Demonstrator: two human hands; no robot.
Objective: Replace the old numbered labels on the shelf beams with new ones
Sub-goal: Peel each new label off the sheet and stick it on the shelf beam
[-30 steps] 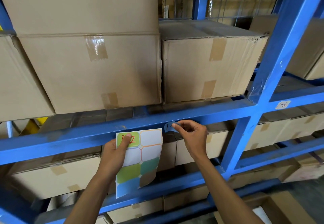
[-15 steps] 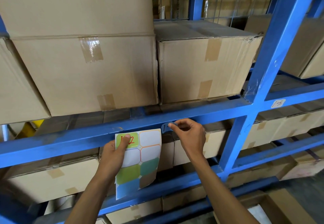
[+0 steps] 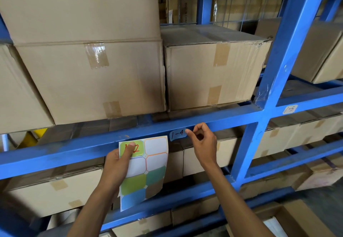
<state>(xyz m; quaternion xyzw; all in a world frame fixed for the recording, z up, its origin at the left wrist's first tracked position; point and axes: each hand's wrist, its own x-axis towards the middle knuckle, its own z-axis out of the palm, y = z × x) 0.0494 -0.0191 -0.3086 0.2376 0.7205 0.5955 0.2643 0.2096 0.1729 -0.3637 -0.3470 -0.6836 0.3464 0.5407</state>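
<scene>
At about 7 o'clock the left hand (image 3: 118, 164) holds the sticker sheet (image 3: 146, 170) against the shelf beam (image 3: 55, 149), its thumb hiding part of a red number on the green sticker (image 3: 132, 148). Just past it at 5 o'clock, the right hand (image 3: 202, 144) has its curled fingertips at the right edge of the blue "1-4" label (image 3: 177, 134). Whether they pinch it I cannot tell; it seems either an old label to peel or a new one to press flat.
</scene>
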